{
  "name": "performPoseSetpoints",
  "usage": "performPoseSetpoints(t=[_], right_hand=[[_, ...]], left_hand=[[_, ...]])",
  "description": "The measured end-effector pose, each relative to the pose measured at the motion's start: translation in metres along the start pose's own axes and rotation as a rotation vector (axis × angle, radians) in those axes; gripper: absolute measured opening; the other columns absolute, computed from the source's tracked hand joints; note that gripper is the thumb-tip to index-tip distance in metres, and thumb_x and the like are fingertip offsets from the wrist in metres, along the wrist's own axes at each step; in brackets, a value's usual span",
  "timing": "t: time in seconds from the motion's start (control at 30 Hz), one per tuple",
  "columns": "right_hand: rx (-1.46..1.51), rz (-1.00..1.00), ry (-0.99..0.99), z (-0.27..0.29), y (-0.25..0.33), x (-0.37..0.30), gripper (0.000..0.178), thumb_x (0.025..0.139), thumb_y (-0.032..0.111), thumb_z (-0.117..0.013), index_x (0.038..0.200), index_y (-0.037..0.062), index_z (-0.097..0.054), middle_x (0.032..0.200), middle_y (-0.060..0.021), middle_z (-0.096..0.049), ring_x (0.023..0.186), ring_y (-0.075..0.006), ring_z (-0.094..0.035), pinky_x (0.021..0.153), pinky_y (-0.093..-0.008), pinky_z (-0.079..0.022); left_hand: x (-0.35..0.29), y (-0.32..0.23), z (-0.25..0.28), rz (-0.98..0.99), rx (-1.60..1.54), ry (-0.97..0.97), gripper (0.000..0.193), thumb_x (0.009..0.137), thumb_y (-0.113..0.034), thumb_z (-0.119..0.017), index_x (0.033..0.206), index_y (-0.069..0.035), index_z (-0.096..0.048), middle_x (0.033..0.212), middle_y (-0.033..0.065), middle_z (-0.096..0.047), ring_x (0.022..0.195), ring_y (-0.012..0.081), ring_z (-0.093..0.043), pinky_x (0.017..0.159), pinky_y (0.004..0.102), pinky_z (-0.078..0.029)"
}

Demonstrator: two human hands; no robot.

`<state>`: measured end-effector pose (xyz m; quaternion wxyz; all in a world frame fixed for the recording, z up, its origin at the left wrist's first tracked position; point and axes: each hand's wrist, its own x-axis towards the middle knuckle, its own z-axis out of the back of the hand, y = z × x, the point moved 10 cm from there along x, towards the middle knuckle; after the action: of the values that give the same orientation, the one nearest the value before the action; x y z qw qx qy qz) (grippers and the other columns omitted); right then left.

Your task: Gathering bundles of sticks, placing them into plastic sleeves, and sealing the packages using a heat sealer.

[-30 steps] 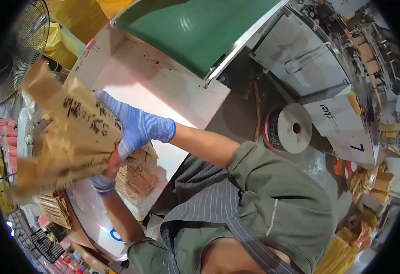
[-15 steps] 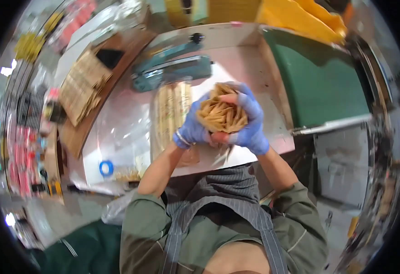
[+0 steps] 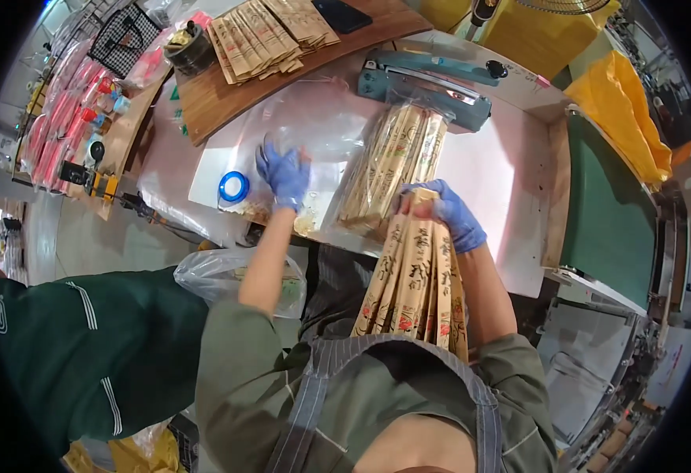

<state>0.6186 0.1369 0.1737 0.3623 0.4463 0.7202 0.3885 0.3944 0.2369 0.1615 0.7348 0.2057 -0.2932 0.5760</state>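
Note:
My right hand (image 3: pixel 460 219) is closed round the upper end of a bundle of long, narrow brown paper sleeves (image 3: pixel 415 280). The sleeves carry dark and red print, and their lower ends fan out toward my apron. My left hand (image 3: pixel 286 177), fingers spread and holding nothing, reaches over clear plastic sheeting (image 3: pixel 302 110) on the worktable. Both hands wear blue-violet gloves with bare fingertips. Between them, a little farther off, lies a clear plastic bag (image 3: pixel 392 162) filled with similar sleeves. A blue tape roll (image 3: pixel 223 189) is left of my left hand.
A teal bag sealer (image 3: pixel 424 87) stands behind the filled bag. More sleeves (image 3: pixel 258 39) and a black phone (image 3: pixel 341 14) lie on a curved wooden board (image 3: pixel 215 114). To the right is a green panel (image 3: pixel 605 213). A person's dark green clothing (image 3: pixel 117 331) is close at my left.
My left hand has let go of the bundle and moved left over the plastic. The bundle, earlier end-on in both hands, now hangs toward me from my right hand. The view has shifted left.

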Motion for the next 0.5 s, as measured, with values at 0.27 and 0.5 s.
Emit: performPoseSetpoints(t=[0.27, 0.5], right_hand=[[-0.049, 0.056, -0.063, 0.013, -0.075, 0.07, 0.028, 0.076, 0.015, -0.061, 0.097, -0.0027, -0.059, 0.08, -0.0069, -0.061, 0.072, -0.0131, -0.057, 0.066, -0.0231, -0.046], [-0.388, -0.026, -0.377, 0.078, -0.131, -0.062, 0.03, 0.09, 0.022, -0.043, 0.109, 0.0009, -0.054, 0.11, -0.0112, -0.058, 0.102, -0.0213, -0.054, 0.093, -0.0302, -0.039]], left_hand=[[-0.046, -0.124, 0.061, -0.595, -0.407, 0.256, 0.065, 0.074, 0.002, -0.045, 0.135, -0.011, -0.029, 0.138, 0.0143, -0.032, 0.059, 0.0201, -0.052, 0.047, 0.0289, -0.045], [-0.099, -0.157, 0.078, -0.387, -0.91, 0.224, 0.051, 0.083, -0.013, -0.053, 0.128, -0.03, -0.04, 0.13, 0.0136, -0.041, 0.055, 0.0164, -0.053, 0.044, 0.0274, -0.047]])
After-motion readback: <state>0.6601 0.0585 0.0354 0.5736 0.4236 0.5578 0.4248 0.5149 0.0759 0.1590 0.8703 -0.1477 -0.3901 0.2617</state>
